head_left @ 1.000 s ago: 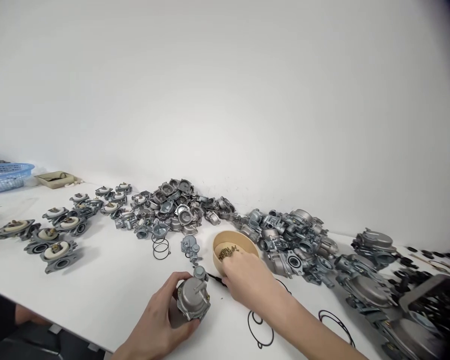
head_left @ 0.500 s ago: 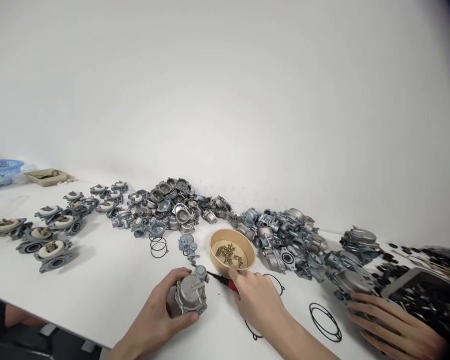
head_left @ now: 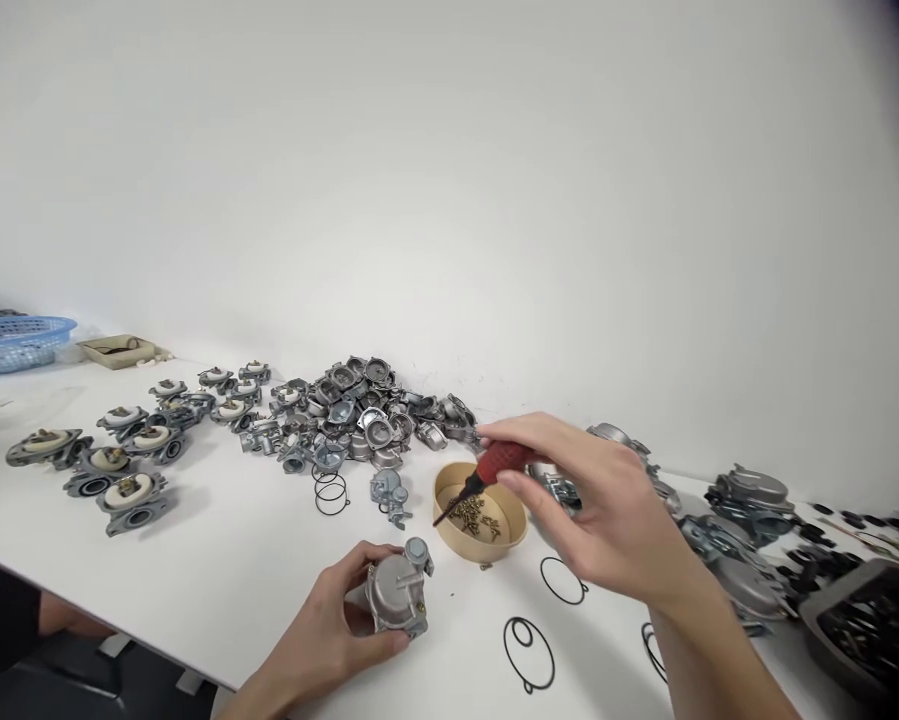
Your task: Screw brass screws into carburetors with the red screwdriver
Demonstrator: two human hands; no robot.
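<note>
My left hand (head_left: 333, 615) is closed around a grey metal carburetor (head_left: 398, 592), held low over the table with its rounded bowl side up. A brass screw shows at the bowl's lower right edge. In my right hand (head_left: 591, 500) is a screwdriver (head_left: 503, 458) with a red handle, pinched between thumb and fingers. Its dark shaft slants down and left across a tan round bowl (head_left: 460, 545) of small brass screws (head_left: 473, 515). The tip is over the bowl's left rim, apart from the carburetor. A smaller carburetor part (head_left: 390, 497) lies behind my left hand.
A heap of metal float bowls (head_left: 359, 415) stands at the back. Carburetor bodies with white floats (head_left: 130, 490) sit at left. Black rubber rings (head_left: 529, 655) lie in front. More carburetors (head_left: 749, 490) and a grey tray of dark parts (head_left: 831, 610) are at right.
My right hand has lifted the screwdriver from the table and raised it over the screw bowl. My left hand still holds the carburetor. Another person's hand at far right has left the view.
</note>
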